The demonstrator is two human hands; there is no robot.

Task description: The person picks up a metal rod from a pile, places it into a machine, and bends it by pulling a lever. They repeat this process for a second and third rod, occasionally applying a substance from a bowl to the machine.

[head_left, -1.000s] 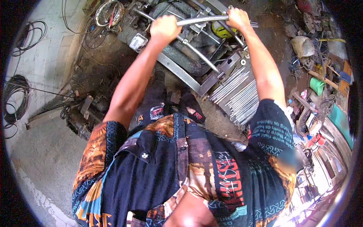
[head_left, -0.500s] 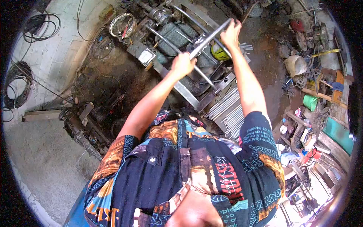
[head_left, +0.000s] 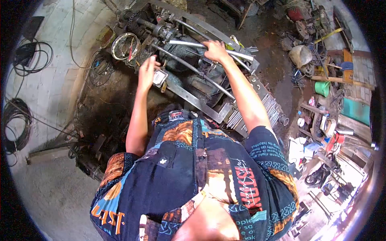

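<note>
My right hand (head_left: 216, 51) is closed around the middle of a shiny metal tube (head_left: 240, 55), which lies crosswise over a machine frame of steel bars (head_left: 189, 96). The tube's left end overlaps the round machine parts, and its right end reaches the frame's far right side. My left hand (head_left: 148, 70) is off the tube, fingers apart, beside a small box with a pale top (head_left: 160, 78) on the frame's near edge. Two long round rods (head_left: 181, 60) run along the frame under the tube.
A bundle of thin metal rods (head_left: 263, 110) lies at the frame's right end. A round rim (head_left: 125, 46) stands left of the machine. Coiled black cables (head_left: 18, 120) hang on the left wall. A green bucket (head_left: 321, 88) and assorted clutter are on the right.
My left hand has let go of the tube and moved left to beside the small box. The tube has swung from a steep slant to lie more along the frame, still in my right hand.
</note>
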